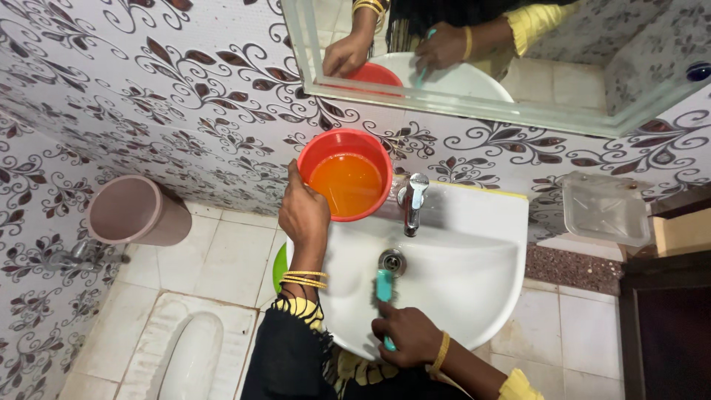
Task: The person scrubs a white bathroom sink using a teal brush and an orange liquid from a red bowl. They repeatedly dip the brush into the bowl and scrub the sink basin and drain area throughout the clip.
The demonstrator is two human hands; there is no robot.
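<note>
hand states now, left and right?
Left hand: closed on the rim of the red mug.
Right hand: closed around the teal brush in the white sink.

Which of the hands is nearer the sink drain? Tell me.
Right. The right hand grips a teal brush whose head lies just below the drain. The left hand is farther off, at the basin's left edge, holding the red mug.
</note>
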